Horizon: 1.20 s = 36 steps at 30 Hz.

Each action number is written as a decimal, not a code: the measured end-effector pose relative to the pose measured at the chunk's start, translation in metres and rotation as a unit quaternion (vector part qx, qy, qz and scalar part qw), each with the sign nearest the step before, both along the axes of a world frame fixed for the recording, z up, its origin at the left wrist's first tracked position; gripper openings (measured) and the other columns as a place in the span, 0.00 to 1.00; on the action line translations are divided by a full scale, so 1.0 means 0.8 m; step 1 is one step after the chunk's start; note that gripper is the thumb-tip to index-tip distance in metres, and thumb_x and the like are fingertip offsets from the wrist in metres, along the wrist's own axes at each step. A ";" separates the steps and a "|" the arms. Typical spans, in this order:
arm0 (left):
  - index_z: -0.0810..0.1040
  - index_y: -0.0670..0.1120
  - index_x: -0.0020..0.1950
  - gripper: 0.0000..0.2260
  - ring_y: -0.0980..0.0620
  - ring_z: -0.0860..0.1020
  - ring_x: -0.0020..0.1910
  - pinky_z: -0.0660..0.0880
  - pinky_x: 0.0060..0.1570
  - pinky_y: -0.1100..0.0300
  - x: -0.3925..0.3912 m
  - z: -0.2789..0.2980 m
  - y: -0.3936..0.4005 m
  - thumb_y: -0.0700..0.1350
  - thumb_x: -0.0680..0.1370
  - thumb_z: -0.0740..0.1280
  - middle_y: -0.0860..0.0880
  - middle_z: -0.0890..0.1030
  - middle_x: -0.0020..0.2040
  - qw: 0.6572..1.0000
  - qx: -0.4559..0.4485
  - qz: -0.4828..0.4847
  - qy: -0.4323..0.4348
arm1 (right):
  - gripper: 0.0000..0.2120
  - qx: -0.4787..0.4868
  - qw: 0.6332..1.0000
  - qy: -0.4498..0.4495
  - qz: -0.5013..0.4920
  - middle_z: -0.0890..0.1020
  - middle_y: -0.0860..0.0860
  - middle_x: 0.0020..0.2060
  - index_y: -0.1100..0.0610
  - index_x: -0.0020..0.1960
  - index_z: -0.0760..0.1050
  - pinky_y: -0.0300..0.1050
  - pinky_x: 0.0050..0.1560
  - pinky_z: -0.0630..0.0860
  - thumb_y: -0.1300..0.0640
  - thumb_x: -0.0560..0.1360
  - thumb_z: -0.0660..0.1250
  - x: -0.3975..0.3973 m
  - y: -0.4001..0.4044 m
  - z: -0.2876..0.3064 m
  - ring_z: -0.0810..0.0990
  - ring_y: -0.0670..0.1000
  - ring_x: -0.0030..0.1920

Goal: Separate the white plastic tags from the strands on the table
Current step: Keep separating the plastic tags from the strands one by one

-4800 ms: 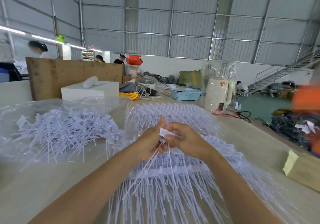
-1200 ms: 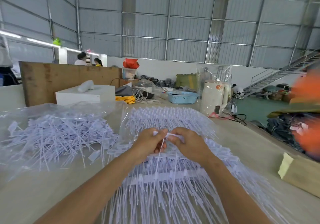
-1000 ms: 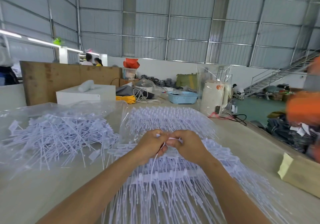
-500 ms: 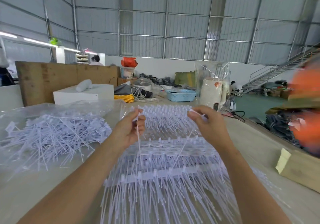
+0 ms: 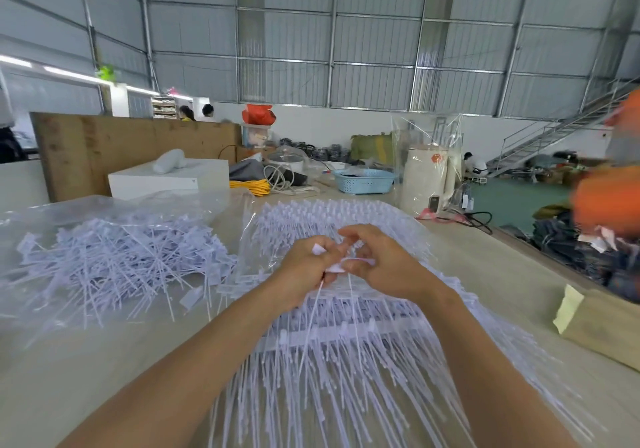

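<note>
Where they were apart, both hands (image 5: 341, 260) now meet, pinching white tags (image 5: 334, 267).

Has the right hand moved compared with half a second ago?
Yes. The right hand has come back in toward the left hand and nearer the person, over the bundle of strands, away from the blue basket.

Your left hand (image 5: 306, 267) and right hand (image 5: 377, 265) are meeting above the big sheaf of strands (image 5: 346, 361), your fingers (image 5: 349, 264) pinching small white tags (image 5: 334, 267) between them. Thin strands are hanging down from your fingers toward the worktop (image 5: 86, 361). Left of your fingers, a loose pile of separated tags (image 5: 114, 264) is lying on clear plastic. Beyond your fingers, a blue basket (image 5: 363, 180) is sitting.
</note>
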<state>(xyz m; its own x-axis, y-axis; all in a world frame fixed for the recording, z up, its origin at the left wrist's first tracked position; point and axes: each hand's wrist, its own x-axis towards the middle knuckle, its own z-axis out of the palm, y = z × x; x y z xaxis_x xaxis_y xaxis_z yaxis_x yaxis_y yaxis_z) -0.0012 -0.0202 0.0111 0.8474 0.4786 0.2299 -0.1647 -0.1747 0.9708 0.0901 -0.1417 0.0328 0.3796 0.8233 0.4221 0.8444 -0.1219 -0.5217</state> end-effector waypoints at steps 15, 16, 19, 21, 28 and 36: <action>0.71 0.44 0.37 0.11 0.58 0.58 0.16 0.55 0.17 0.69 -0.002 0.007 -0.004 0.44 0.79 0.64 0.52 0.68 0.20 0.973 -0.202 -0.036 0.109 | 0.04 0.013 0.979 -0.190 -0.067 0.76 0.45 0.34 0.54 0.40 0.78 0.47 0.46 0.70 0.61 0.73 0.68 0.010 0.004 -0.011 0.77 0.52 0.41; 0.71 0.45 0.34 0.13 0.59 0.58 0.16 0.54 0.16 0.69 -0.002 0.008 -0.003 0.43 0.79 0.63 0.52 0.66 0.20 0.965 -0.229 -0.046 0.117 | 0.04 0.015 0.973 -0.217 -0.075 0.78 0.46 0.36 0.54 0.41 0.79 0.49 0.48 0.71 0.60 0.73 0.68 0.010 0.005 -0.010 0.78 0.53 0.43; 0.72 0.46 0.25 0.21 0.60 0.59 0.15 0.54 0.16 0.70 -0.005 0.017 0.003 0.43 0.79 0.62 0.54 0.64 0.19 0.945 -0.292 -0.108 0.105 | 0.02 0.061 0.967 -0.234 -0.075 0.81 0.47 0.39 0.54 0.42 0.80 0.50 0.48 0.71 0.58 0.74 0.68 0.006 0.007 -0.004 0.78 0.53 0.44; 0.71 0.46 0.23 0.20 0.61 0.60 0.14 0.54 0.16 0.70 -0.012 0.027 0.009 0.42 0.76 0.62 0.54 0.64 0.18 0.933 -0.318 -0.154 0.069 | 0.04 0.096 0.956 -0.250 -0.117 0.81 0.50 0.39 0.56 0.43 0.80 0.50 0.47 0.73 0.57 0.74 0.68 0.014 0.002 -0.001 0.79 0.55 0.43; 0.73 0.42 0.40 0.05 0.55 0.75 0.22 0.71 0.21 0.69 -0.019 0.035 0.027 0.39 0.76 0.65 0.45 0.80 0.30 0.965 -0.257 -0.035 0.044 | 0.07 0.291 0.936 -0.011 -0.197 0.77 0.54 0.50 0.58 0.51 0.79 0.25 0.47 0.66 0.58 0.74 0.68 0.036 -0.045 0.028 0.73 0.43 0.46; 0.74 0.39 0.49 0.11 0.55 0.72 0.22 0.67 0.20 0.68 -0.004 0.016 0.005 0.47 0.81 0.60 0.44 0.80 0.30 0.973 -0.221 -0.062 0.023 | 0.04 0.215 0.975 0.030 -0.037 0.78 0.47 0.38 0.59 0.44 0.81 0.29 0.41 0.71 0.66 0.71 0.70 -0.015 -0.020 0.041 0.73 0.39 0.35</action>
<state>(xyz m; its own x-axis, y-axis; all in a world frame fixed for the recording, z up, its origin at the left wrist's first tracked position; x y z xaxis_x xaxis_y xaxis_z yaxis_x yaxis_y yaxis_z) -0.0046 -0.0161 0.0242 0.9092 0.4160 -0.0156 -0.1119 0.2802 0.9534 0.0784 -0.1574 0.0659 0.4658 0.5446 0.6974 0.8081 0.0593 -0.5861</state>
